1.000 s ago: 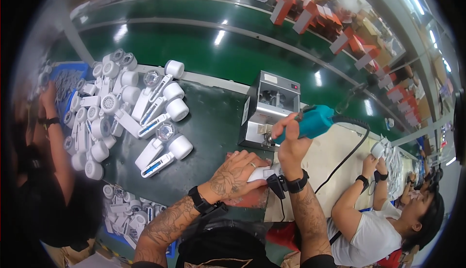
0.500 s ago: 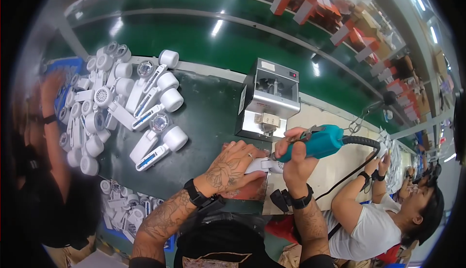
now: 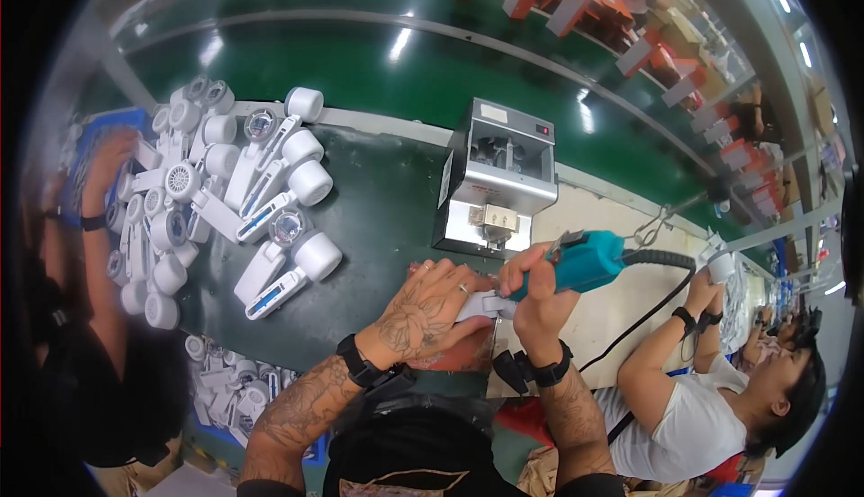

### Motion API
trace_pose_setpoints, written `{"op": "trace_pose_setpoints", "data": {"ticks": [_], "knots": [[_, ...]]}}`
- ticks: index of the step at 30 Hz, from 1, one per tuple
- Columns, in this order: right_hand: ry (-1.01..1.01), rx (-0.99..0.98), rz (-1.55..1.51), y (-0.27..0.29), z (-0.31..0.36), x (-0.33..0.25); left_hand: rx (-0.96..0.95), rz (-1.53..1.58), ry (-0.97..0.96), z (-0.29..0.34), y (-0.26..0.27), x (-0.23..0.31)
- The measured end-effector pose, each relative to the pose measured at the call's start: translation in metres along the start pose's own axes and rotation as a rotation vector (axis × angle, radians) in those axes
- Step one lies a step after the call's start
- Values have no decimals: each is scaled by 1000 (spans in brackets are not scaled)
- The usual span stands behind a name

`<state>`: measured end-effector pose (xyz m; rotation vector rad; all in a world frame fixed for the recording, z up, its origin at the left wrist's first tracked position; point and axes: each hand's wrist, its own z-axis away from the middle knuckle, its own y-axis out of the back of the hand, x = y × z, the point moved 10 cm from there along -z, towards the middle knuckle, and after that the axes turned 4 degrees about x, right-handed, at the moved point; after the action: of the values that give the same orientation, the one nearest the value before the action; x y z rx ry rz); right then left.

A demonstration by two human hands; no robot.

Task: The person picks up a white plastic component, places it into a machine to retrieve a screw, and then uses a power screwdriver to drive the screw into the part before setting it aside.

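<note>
Grey machine: the grey machine (image 3: 508, 159) stands upright on the far side of the dark green table (image 3: 378, 218); I take it as landmark for all places.

White piece: the white piece (image 3: 487, 304) lies on the person's side of the machine, near its front, above a reddish pad (image 3: 454, 355). It sits at the right edge of the left hand, between this hand and the right fist.

Left hand: the left hand (image 3: 427, 308) is closed over the left part of the white piece, its thumb along the near side and the fingers over the far side. The right part of the piece stays out of this grip.

Right hand: the right hand (image 3: 542, 297), nearer to the person than the machine and a little to its right, is wrapped around the teal power driver (image 3: 587, 261).

Teal driver: it is tilted, with the nose toward the white piece. The fingers hide the tip, so I cannot tell whether it touches.

Black cable: the black cable (image 3: 650, 317) curves from the driver's rear end, to the right of the machine.

White devices: a heap of white devices (image 3: 183, 184) rests well to the left of the machine.
</note>
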<state>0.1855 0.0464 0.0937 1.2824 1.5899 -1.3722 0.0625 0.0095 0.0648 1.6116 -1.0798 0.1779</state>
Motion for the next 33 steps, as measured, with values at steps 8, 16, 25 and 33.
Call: {"op": "trace_pose_setpoints", "data": {"ticks": [8,16,25,33], "knots": [[120,-30,69,-9,-16,-26,11,6,-3,2,3,2],[237,-73,92,-33,-47,-19,9,27,18,5,5,5],[122,-58,40,-21,-11,-33,-61,31,60,5,-3,-4],[74,-75,65,-1,25,-37,-67,47,7,2,-3,2]]}}
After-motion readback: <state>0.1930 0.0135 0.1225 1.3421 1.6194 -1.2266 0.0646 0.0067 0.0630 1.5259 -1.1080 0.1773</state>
